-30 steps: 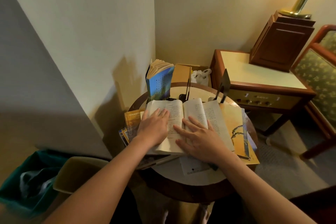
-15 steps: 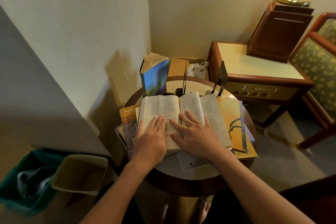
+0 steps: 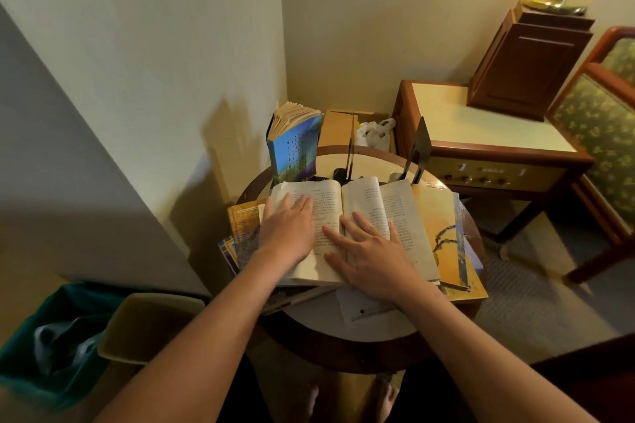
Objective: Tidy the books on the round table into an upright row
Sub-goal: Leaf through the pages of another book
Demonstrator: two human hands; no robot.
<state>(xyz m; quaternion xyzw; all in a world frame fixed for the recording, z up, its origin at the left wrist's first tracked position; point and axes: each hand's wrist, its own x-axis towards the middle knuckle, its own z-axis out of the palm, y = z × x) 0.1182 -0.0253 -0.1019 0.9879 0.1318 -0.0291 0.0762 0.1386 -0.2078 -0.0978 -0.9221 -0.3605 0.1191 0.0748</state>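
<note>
- a small round table [image 3: 371,333] stands in the corner of a room, and books are spread all over it.
- close to the person, a white slip of paper [image 3: 360,309] peeks out from under the books.
- the left hand [image 3: 288,233] lies flat on the left page of the open book [image 3: 328,203], with its fingers straight and close together. it holds nothing.
- the right hand [image 3: 371,261] lies flat on the right page with its fingers spread wide. it just presses down.
- the open book lies in the middle of the table, pages up, on top of other books. its long side runs from the person toward the wall, and so does the fold in the middle.
- under it, a yellow book [image 3: 443,233] sticks out on the right and a pile of flat books [image 3: 244,227] on the left.
- at the back, one blue book [image 3: 295,154] stands up with its pages fanned out. two black bookends [image 3: 421,144] stand near it.
- i think the job has only just started, since only one book stands.
- the step now looks like shutting the open book. next, one half must fold over the other. then a hand needs to hold the book by its back and stand it by the blue book.
</note>
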